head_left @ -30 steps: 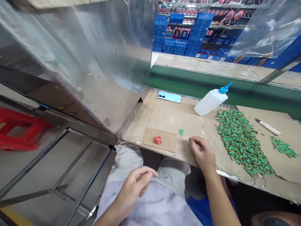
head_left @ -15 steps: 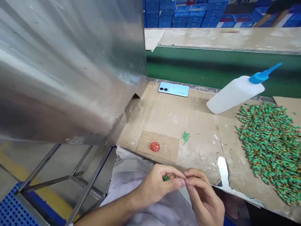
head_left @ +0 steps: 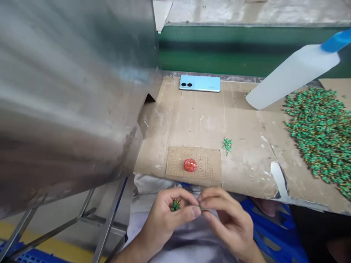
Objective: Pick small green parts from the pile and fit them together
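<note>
Fingers tip to tip, left hand point(head_left: 168, 218) against right hand point(head_left: 234, 220), around what looks like a small green bit point(head_left: 199, 207). Can't tell if gripped by left, right or both. Clasped in left hand's curled fingers: green bunch point(head_left: 175, 205). Risk: pieces dropped onto lap point(head_left: 192, 245), from loosening that curl or slipping on something so small. Outward: red disc point(head_left: 190, 165) on cardboard piece point(head_left: 174, 170); off its far right corner, small green pile point(head_left: 227, 145). Hidden: right palm, much of bunch. Cut off at right edge: large green pile point(head_left: 325, 133), blue nozzle point(head_left: 338, 41) of white bottle point(head_left: 292, 79).
</note>
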`<state>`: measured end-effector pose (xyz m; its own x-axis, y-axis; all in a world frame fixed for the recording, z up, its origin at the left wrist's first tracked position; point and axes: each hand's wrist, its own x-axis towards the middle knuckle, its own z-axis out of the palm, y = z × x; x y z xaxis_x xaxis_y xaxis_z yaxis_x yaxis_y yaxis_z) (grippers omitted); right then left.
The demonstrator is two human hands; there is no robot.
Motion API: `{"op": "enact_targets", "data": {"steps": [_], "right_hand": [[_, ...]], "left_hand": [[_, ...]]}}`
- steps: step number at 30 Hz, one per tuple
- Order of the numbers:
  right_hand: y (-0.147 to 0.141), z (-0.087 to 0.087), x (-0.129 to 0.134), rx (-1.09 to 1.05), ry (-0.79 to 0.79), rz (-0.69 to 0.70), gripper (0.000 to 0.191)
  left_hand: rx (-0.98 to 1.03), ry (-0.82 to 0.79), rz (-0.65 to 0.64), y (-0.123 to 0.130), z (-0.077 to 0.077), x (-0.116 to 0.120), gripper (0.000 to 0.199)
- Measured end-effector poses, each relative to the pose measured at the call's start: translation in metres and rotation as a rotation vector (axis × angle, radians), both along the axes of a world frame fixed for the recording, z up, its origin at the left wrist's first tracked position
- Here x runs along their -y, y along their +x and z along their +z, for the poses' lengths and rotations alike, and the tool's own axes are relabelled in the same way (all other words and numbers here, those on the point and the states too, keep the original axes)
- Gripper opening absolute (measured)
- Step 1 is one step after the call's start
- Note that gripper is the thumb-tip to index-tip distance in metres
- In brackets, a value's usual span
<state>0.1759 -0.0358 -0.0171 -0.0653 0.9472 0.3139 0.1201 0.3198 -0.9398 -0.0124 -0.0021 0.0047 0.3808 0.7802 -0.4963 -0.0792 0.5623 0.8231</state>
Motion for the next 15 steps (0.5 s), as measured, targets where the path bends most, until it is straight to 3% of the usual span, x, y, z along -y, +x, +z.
{"op": "enact_targets", "data": {"steps": [5,11,15], "right_hand": [[0.005,0.007,0.001,0.045,-0.027,0.035,0.026],[0.003,0.006,0.004,0.087,-0.015,-0.033,0.024],[0.002,0.007,0.001,0.229,0.065,-0.047,0.021]], "left_hand": [[-0.096,0.155,0.067,0.006,0.009,0.008,0.013],[-0.153,0.200,0.045,0.007,0.014,0.009,0.014],[-0.231,0.276,0.028,0.005,0.013,0.010,0.012]]}}
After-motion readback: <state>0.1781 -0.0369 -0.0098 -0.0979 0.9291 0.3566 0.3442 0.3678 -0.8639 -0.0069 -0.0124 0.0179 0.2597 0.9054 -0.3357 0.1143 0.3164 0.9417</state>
